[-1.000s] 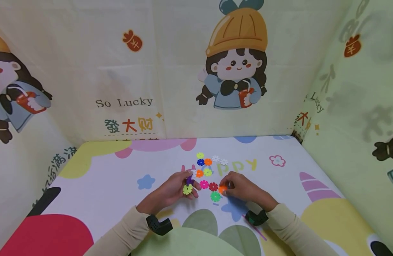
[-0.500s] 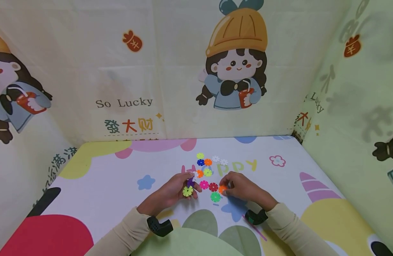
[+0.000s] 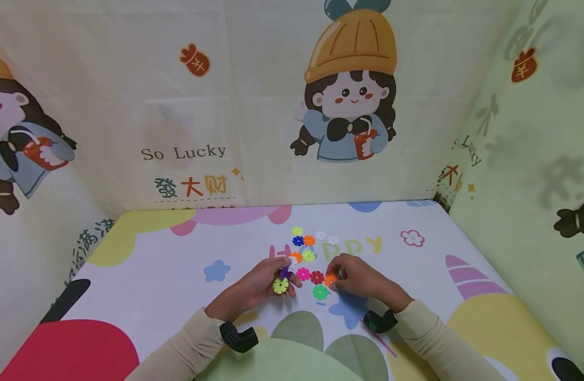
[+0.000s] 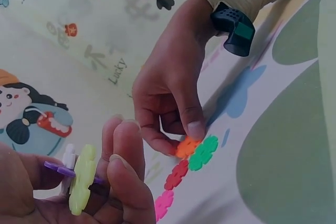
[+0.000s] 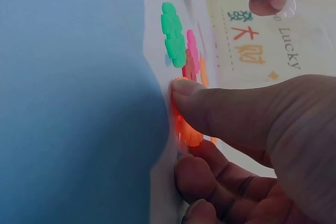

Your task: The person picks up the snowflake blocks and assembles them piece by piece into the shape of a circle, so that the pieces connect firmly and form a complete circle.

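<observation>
My left hand (image 3: 261, 280) grips a small cluster of interlocking snowflake discs above the table. In the left wrist view a yellow-green disc (image 4: 83, 182), a purple disc (image 4: 59, 169) and a white disc (image 4: 68, 156) are slotted together, partly hidden by the fingers. My right hand (image 3: 361, 276) pinches an orange disc (image 5: 187, 134) by its edge between thumb and fingers, low over the table. Beside that disc lie a green disc (image 3: 320, 292) and a red disc (image 3: 317, 278), with a pink disc (image 3: 303, 274) to the left.
Farther back lie more loose discs: a blue one (image 3: 298, 241), an orange one (image 3: 309, 241), yellow-green ones and white ones (image 3: 332, 241). The tabletop (image 3: 178, 296) has a printed cartoon cover. A patterned cloth (image 3: 263, 106) stands behind it and along both sides.
My left hand, with the joined discs, has shifted slightly to the right and toward me. My right hand stays in place, pinching the orange disc.
</observation>
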Tool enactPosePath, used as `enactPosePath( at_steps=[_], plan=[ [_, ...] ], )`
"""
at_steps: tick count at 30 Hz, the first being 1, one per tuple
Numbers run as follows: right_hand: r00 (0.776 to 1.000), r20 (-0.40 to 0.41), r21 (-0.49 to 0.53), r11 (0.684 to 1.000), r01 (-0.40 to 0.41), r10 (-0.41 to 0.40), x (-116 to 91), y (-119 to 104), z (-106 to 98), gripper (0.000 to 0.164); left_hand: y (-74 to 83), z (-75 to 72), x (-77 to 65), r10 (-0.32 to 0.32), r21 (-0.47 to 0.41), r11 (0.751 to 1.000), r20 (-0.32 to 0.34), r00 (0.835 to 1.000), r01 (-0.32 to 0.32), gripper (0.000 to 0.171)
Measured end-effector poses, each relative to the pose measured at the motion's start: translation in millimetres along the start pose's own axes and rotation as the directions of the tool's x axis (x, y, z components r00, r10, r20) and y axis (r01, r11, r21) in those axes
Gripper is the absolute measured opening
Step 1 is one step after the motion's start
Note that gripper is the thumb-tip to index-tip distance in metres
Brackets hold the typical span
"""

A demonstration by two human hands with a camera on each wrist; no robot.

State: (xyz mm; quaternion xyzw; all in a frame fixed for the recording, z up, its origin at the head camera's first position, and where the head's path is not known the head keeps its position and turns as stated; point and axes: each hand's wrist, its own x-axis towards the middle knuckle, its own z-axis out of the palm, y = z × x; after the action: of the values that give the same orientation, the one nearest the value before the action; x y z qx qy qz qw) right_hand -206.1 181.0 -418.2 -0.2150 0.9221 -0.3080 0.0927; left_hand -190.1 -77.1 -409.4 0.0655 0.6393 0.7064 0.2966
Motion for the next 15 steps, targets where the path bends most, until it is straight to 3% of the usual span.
enactPosePath(
  at_steps=[9, 15],
  plan=[
    [0.999, 0.011, 0.01, 1.0, -0.03, 0.03, 1, -2, -2, 0.021, 11.5, -7.8, -2.0, 0.014, -0.049, 0.999, 0.025, 1.0, -0.012, 0.052],
    [0.999, 0.006, 0.022, 0.999, -0.033, 0.033, 0, 1, -7, 0.016, 20.9, -13.4, -5.1, 0.078, -0.114, 0.99, -0.023, 0.997, -0.08, 0.043]
  ],
)
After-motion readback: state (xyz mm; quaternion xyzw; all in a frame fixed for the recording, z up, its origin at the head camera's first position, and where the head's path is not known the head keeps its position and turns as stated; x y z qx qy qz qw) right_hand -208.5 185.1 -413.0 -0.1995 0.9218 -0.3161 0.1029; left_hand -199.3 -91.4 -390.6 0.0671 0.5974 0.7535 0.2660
